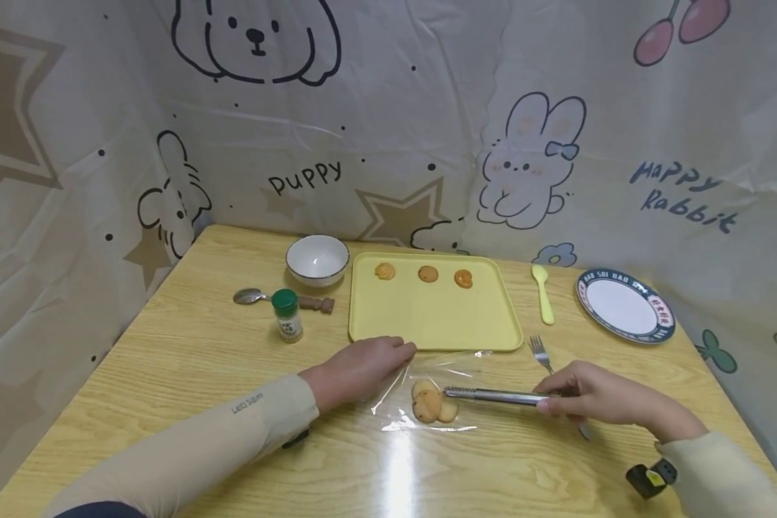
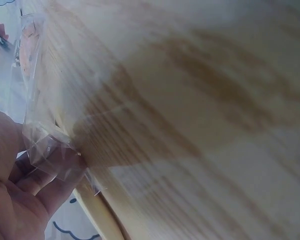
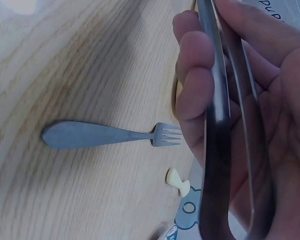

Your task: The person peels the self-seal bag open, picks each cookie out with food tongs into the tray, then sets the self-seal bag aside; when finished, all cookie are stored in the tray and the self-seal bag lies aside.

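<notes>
A clear plastic bag (image 1: 395, 421) lies flat before the tray, with several round cookies (image 1: 426, 406) clustered in it. My left hand (image 1: 362, 367) grips the bag's upper left edge; in the left wrist view, film (image 2: 50, 155) crosses the fingers of that hand (image 2: 20, 190). Metal tongs (image 1: 492, 396) are held in my right hand (image 1: 596, 397), and their tips reach over the bag right beside the cookies. From the right wrist, the fingers of my right hand (image 3: 197, 75) wrap the two arms of the tongs (image 3: 217, 130).
On the yellow tray (image 1: 427, 324) sit three cookies (image 1: 428, 274) in a row. A white bowl (image 1: 317, 260), a metal spoon (image 1: 249, 296) and a green-capped shaker (image 1: 288, 316) stand left. To the right are a yellow spoon (image 1: 542, 293), a fork (image 1: 539, 352) and a plate (image 1: 621, 306).
</notes>
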`<act>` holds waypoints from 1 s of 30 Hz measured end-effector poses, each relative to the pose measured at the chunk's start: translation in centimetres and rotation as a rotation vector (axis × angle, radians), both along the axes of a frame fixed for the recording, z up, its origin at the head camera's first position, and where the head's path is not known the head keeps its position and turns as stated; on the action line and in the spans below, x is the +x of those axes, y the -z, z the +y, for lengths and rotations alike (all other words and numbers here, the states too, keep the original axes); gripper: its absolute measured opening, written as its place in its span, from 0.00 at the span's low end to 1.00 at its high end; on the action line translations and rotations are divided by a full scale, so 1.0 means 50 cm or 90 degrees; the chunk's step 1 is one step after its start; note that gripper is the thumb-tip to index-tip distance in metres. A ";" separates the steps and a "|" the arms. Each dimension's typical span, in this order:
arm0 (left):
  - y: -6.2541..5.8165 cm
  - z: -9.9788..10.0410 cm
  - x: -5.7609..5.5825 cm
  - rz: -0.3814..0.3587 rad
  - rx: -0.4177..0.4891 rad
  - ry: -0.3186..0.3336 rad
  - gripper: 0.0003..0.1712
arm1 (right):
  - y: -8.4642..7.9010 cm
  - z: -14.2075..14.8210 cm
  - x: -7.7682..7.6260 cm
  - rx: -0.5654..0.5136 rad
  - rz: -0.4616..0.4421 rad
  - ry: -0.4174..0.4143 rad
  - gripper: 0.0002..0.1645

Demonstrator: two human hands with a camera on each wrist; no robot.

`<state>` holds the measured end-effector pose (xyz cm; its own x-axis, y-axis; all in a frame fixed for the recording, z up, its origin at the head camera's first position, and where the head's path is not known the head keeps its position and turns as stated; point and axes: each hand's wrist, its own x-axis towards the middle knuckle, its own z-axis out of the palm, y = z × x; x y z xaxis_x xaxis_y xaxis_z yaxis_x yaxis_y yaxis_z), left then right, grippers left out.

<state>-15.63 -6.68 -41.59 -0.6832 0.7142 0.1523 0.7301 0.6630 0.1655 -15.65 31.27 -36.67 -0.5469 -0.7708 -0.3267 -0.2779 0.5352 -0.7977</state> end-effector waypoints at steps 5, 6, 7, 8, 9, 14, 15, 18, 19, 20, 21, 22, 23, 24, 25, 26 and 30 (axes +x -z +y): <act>-0.001 -0.003 0.002 -0.004 0.002 -0.002 0.05 | 0.004 -0.007 -0.001 -0.003 -0.013 -0.004 0.13; -0.001 -0.004 0.002 -0.003 0.003 -0.001 0.05 | 0.004 -0.008 -0.001 -0.003 -0.012 -0.006 0.13; -0.001 -0.004 0.001 -0.004 0.003 -0.002 0.05 | 0.005 -0.010 -0.002 -0.002 -0.012 -0.007 0.13; -0.001 -0.004 0.001 -0.005 0.004 -0.002 0.05 | 0.005 -0.012 -0.002 0.000 -0.011 -0.008 0.13; -0.001 -0.005 0.000 -0.006 0.004 -0.003 0.05 | 0.004 -0.013 -0.002 0.004 -0.010 -0.010 0.13; 0.000 -0.004 -0.003 -0.016 0.009 -0.002 0.05 | 0.002 -0.014 -0.002 0.011 -0.020 -0.017 0.16; 0.000 -0.004 -0.003 -0.016 0.009 -0.001 0.05 | 0.001 -0.014 -0.003 0.013 -0.022 -0.018 0.16; 0.000 -0.003 -0.003 -0.015 0.006 -0.003 0.05 | -0.001 -0.014 -0.004 0.014 -0.031 -0.019 0.16; -0.001 -0.003 -0.003 -0.015 0.004 -0.005 0.05 | -0.001 -0.015 -0.005 0.015 -0.034 -0.020 0.16; -0.001 -0.003 -0.003 -0.014 0.003 -0.007 0.05 | -0.002 -0.016 -0.005 0.014 -0.038 -0.022 0.16; -0.002 -0.003 -0.002 -0.014 0.003 -0.008 0.05 | -0.003 -0.017 -0.006 0.014 -0.042 -0.022 0.16; -0.003 -0.003 -0.002 -0.014 0.002 -0.009 0.05 | -0.003 -0.017 -0.007 0.011 -0.047 -0.024 0.15; -0.004 -0.003 -0.001 -0.013 0.000 -0.009 0.05 | -0.003 -0.018 -0.007 0.008 -0.052 -0.025 0.15; -0.004 -0.002 -0.001 -0.013 -0.001 -0.009 0.05 | -0.003 -0.019 -0.007 0.007 -0.055 -0.026 0.15; -0.004 -0.002 -0.001 -0.013 -0.003 -0.009 0.05 | -0.003 -0.021 -0.007 0.007 -0.058 -0.028 0.15; -0.004 -0.002 -0.001 -0.013 -0.004 -0.008 0.05 | -0.002 -0.022 -0.007 0.007 -0.062 -0.031 0.16; -0.002 0.000 -0.001 -0.020 -0.006 -0.010 0.05 | 0.006 -0.029 -0.006 -0.003 -0.064 -0.048 0.17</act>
